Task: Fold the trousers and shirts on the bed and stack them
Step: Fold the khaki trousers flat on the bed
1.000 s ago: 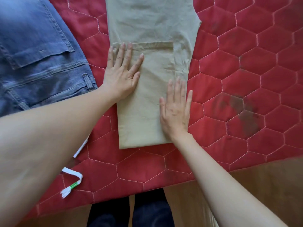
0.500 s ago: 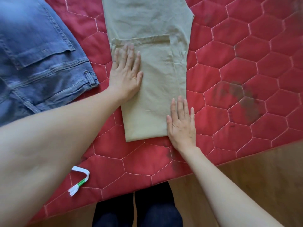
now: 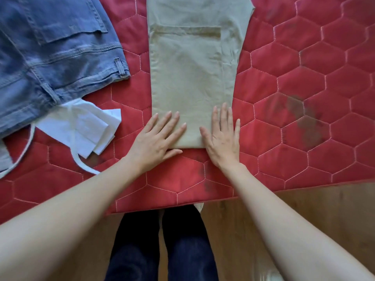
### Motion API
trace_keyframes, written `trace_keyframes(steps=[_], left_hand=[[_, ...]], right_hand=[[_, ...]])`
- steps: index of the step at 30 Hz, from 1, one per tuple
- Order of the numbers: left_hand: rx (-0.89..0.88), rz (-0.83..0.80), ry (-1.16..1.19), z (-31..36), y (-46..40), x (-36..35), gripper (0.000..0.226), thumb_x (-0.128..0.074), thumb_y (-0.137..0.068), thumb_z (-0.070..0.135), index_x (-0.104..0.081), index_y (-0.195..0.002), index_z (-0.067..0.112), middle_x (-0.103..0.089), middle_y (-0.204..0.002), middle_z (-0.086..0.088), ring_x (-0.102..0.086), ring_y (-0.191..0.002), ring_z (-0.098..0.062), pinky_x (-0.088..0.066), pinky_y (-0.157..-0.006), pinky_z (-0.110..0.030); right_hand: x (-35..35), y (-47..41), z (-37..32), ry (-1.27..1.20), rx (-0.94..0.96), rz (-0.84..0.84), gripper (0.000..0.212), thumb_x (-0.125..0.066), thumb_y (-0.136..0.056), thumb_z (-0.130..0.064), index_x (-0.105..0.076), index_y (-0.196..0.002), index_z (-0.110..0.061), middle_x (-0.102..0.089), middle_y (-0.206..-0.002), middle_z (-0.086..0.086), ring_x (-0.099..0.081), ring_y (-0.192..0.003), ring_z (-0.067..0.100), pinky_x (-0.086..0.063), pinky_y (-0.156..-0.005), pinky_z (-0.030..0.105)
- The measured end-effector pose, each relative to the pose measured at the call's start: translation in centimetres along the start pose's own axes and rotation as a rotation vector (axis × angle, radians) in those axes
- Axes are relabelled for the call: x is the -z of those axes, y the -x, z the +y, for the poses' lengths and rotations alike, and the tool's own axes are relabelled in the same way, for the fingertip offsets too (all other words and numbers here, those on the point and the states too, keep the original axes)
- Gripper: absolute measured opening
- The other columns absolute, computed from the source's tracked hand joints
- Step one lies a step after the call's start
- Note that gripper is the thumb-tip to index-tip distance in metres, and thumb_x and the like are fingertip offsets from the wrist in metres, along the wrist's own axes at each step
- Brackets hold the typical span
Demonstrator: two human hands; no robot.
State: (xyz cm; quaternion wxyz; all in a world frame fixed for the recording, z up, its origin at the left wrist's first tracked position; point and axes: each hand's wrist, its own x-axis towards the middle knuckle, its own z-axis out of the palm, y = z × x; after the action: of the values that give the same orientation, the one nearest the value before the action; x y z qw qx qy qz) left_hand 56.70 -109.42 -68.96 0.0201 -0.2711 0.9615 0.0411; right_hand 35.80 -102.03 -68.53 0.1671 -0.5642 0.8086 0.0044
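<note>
Khaki cotton trousers (image 3: 192, 78), folded lengthwise, are lying mid red hexagon-quilted bedspread (image 3: 304, 63). Both hands are now pressing the near fold edge w/ fingers spread flat, having slid down from mid-leg: left hand (image 3: 157, 142), right hand (image 3: 222, 138). Smoothing looks done; next fold likely due. No containers in view. Blue denim jeans (image 3: 56, 51) are sitting apart, unstacked.

white paper (image 3: 85, 126) with a string (image 3: 81, 163) lies on red quilt (image 3: 304, 78).

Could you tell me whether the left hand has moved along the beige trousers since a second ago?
Yes. The left hand slid toward the person, from the hem of the folded-over leg down to the near fold of the beige trousers.
</note>
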Motion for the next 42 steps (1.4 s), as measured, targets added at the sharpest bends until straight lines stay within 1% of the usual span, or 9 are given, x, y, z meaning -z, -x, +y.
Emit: trace_keyframes(steps=[6, 10, 13, 16, 21, 28, 35, 38, 42], left_hand=[[-0.049, 0.087, -0.095, -1.3, 1.2, 1.2, 0.048, -0.053, -0.087, 0.023, -0.057, -0.133, 0.011, -0.055, -0.137, -0.015, -0.054, -0.125, -0.034, -0.043, -0.104, -0.051], [0.033, 0.205, -0.007, -0.2, 1.6, 2.2, 0.038, -0.053, -0.082, 0.0, -0.068, -0.116, 0.007, -0.066, -0.121, -0.014, -0.063, -0.111, -0.033, -0.046, -0.1, -0.052], [0.2, 0.292, 0.154, 0.8, 1.3, 3.5, 0.031, -0.061, -0.08, -0.012, -0.069, -0.108, 0.001, -0.069, -0.109, -0.015, -0.066, -0.104, -0.033, -0.045, -0.1, -0.054], [0.295, 0.341, 0.347, 0.9, 0.7, 6.1, 0.024, -0.059, -0.084, -0.015, -0.067, -0.104, -0.005, -0.067, -0.1, -0.018, -0.065, -0.091, -0.036, -0.048, -0.096, -0.048], [0.305, 0.382, 0.47, -0.2, -0.4, 13.0, 0.019, -0.056, -0.088, -0.012, -0.062, -0.106, -0.01, -0.062, -0.091, -0.021, -0.06, -0.082, -0.035, -0.048, -0.076, -0.043], [0.363, 0.444, 0.655, -0.1, 0.2, 23.9, 0.02, -0.064, -0.088, 0.001, -0.061, -0.108, 0.002, -0.063, -0.087, 0.007, -0.053, -0.074, -0.003, -0.04, -0.07, -0.014], [0.321, 0.402, 0.893, 0.5, 1.3, 30.5, 0.025, -0.058, -0.086, 0.031, -0.06, -0.109, 0.021, -0.068, -0.092, 0.003, -0.064, -0.08, -0.011, -0.048, -0.081, -0.01], [0.366, 0.364, 0.951, -0.1, 0.0, 29.9, 0.021, -0.067, -0.085, 0.019, -0.061, -0.105, 0.015, -0.067, -0.089, -0.001, -0.063, -0.08, -0.013, -0.048, -0.079, -0.009], [0.425, 0.319, 1.004, -2.4, -3.2, 27.4, 0.023, -0.069, -0.085, 0.0, -0.062, -0.1, 0.016, -0.066, -0.084, -0.001, -0.059, -0.074, -0.006, -0.044, -0.072, -0.006]], right_hand=[[0.7, 1.6, 2.9, 0.175, 0.385, -0.033, 0.091, -0.039, -0.086, -0.07, -0.018, -0.154, -0.014, -0.01, -0.162, 0.009, -0.005, -0.15, 0.026, -0.007, -0.119, 0.056], [1.6, 0.4, 3.5, 0.228, 0.548, 0.192, 0.057, -0.07, -0.082, -0.025, -0.055, -0.134, -0.009, -0.052, -0.141, 0.012, -0.047, -0.132, 0.03, -0.037, -0.109, 0.051], [3.5, -0.1, 3.1, 0.092, 0.55, 0.396, 0.027, -0.069, -0.075, 0.003, -0.071, -0.099, -0.009, -0.07, -0.099, 0.006, -0.068, -0.09, 0.028, -0.055, -0.082, 0.038], [6.9, -0.3, 2.5, -0.123, 0.474, 0.363, 0.022, -0.07, -0.07, 0.007, -0.071, -0.088, -0.007, -0.067, -0.08, 0.006, -0.065, -0.07, 0.03, -0.052, -0.058, 0.034], [15.2, -0.3, 1.9, -0.376, 0.404, 0.259, 0.015, -0.071, -0.081, -0.01, -0.07, -0.096, -0.01, -0.068, -0.087, 0.002, -0.065, -0.079, 0.024, -0.049, -0.065, 0.035], [26.2, 1.7, 1.5, -0.636, 0.413, 0.193, 0.02, -0.08, -0.078, -0.015, -0.07, -0.095, -0.012, -0.07, -0.084, -0.005, -0.062, -0.074, 0.008, -0.049, -0.068, 0.029], [32.2, 4.2, 2.9, -0.73, 0.47, 0.065, 0.025, -0.082, -0.073, -0.023, -0.071, -0.095, -0.02, -0.068, -0.077, -0.007, -0.058, -0.064, 0.004, -0.046, -0.059, 0.02], [32.4, 3.1, 2.8, -0.781, 0.372, 0.02, 0.024, -0.083, -0.071, -0.012, -0.072, -0.091, -0.02, -0.069, -0.076, 0.002, -0.059, -0.066, 0.019, -0.047, -0.06, 0.033], [30.7, -1.1, 2.0, -0.819, 0.238, -0.022, 0.022, -0.081, -0.071, -0.003, -0.072, -0.088, -0.014, -0.067, -0.073, 0.005, -0.052, -0.063, 0.007, -0.044, -0.059, 0.036]])
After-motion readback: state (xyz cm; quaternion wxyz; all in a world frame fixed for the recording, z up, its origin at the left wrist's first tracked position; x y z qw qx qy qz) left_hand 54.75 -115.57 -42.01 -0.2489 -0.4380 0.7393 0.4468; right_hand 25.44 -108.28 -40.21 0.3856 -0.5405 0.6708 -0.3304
